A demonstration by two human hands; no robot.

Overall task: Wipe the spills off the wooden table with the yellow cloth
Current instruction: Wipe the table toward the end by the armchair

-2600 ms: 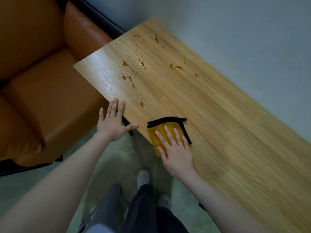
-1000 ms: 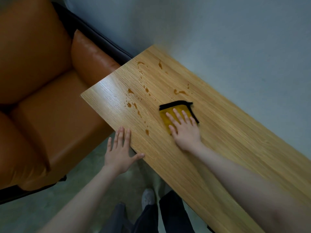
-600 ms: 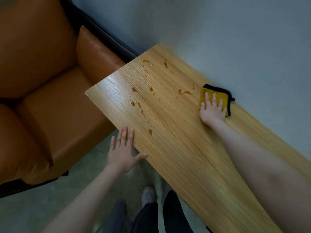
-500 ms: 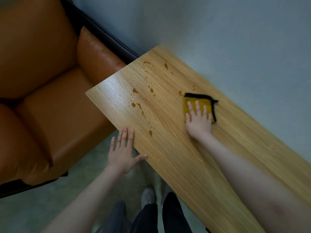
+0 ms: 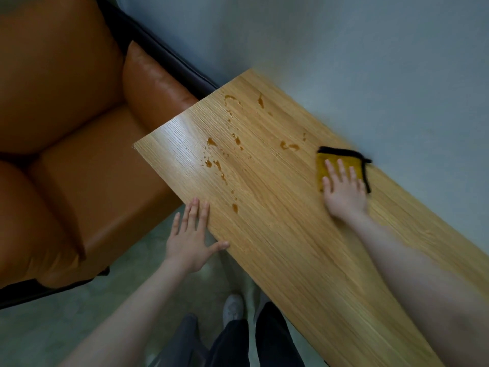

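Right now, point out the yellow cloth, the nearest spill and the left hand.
yellow cloth point(image 5: 321, 163), head view, bare left corner.
nearest spill point(image 5: 235, 207), head view, drop's middle.
left hand point(image 5: 191, 241), head view, back of hand.

Folded yellow cloth point(image 5: 340, 165), black-edged, lies flat by the wooden table's point(image 5: 291, 247) far edge, right of brown spills point(image 5: 214, 162).

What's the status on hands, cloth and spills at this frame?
Right hand flat on yellow cloth, far edge. Left hand open at near edge. Spills unwiped. Nothing in the way.

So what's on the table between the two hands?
Head view: amber spills on bare wood between left hand and right hand pressing the cloth.
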